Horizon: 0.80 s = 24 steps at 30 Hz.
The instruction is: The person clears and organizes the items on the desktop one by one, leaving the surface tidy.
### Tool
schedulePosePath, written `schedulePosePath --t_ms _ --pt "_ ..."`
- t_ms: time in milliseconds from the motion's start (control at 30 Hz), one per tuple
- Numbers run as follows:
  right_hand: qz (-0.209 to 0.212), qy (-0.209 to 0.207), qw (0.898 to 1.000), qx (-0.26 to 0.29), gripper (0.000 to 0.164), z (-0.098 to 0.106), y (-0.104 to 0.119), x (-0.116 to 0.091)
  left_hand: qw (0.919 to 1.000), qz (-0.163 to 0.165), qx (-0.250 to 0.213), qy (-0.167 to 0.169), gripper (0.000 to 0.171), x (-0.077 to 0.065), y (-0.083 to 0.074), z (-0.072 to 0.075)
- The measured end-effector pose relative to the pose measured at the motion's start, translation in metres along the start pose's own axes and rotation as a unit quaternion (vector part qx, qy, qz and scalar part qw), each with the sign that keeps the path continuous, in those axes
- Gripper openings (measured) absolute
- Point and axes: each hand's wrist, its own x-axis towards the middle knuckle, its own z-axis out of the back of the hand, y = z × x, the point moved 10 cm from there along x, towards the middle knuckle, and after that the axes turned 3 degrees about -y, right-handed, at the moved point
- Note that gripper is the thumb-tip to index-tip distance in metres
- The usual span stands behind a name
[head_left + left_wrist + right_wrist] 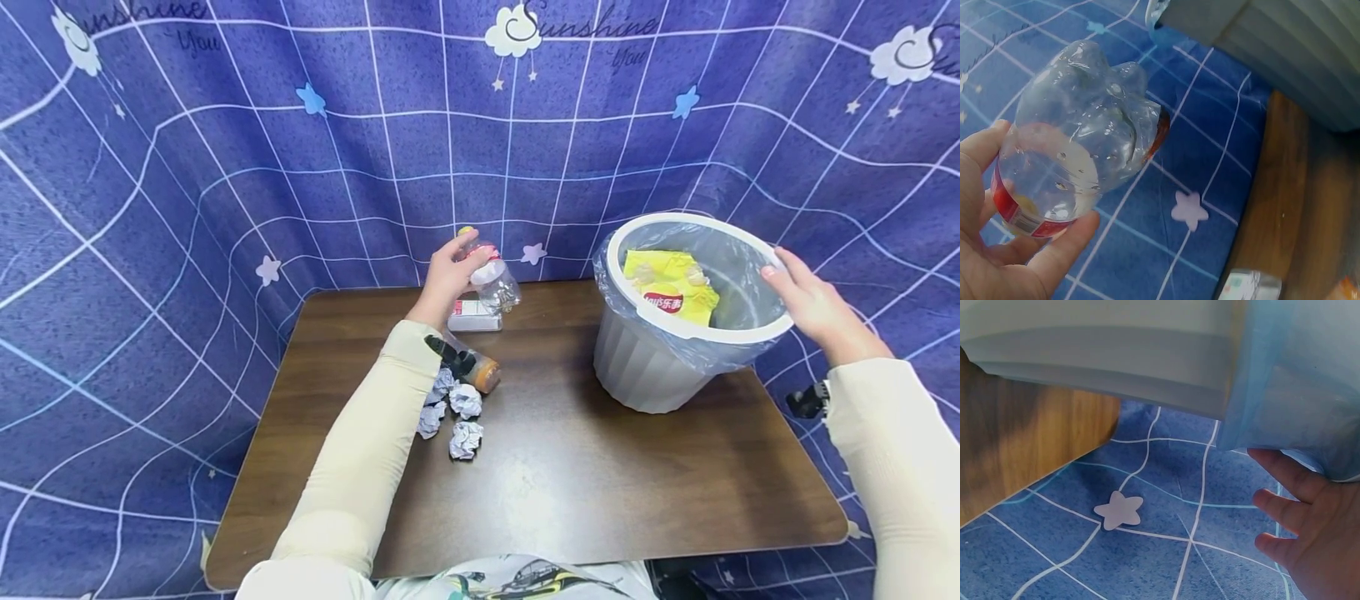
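Note:
Over the back of the table, my left hand [450, 271] holds a clear plastic bottle [498, 289] with a red label and yellow cap. The left wrist view shows my fingers and thumb around the labelled part of this crumpled bottle [1079, 125]. My right hand [821, 312] grips the right rim of a grey trash bin [648, 367], thumb over the inner side. From the right wrist, several fingers [1300, 512] show spread outside the bin's liner [1291, 381]. A yellow chip bag [671, 283] lies inside the bin.
A white box [474, 320] lies below the held bottle. Another clear bottle with an orange end [483, 375] lies partly behind my left forearm. Several crumpled paper balls [466, 440] sit nearby on the brown table [570, 467]. A blue curtain [480, 150] hangs behind.

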Motion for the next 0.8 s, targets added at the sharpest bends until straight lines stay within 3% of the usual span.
schedulePosePath --t_ms 500,800 --pt "-0.002 0.005 1.000 0.000 0.073 0.002 0.001 -0.001 0.9973 -0.018 -0.054 0.046 0.052 0.006 -0.049 -0.069" --pt "-0.004 0.003 1.000 0.009 0.073 0.001 0.003 -0.002 0.9957 -0.034 -0.053 0.068 0.055 0.003 -0.078 -0.111"
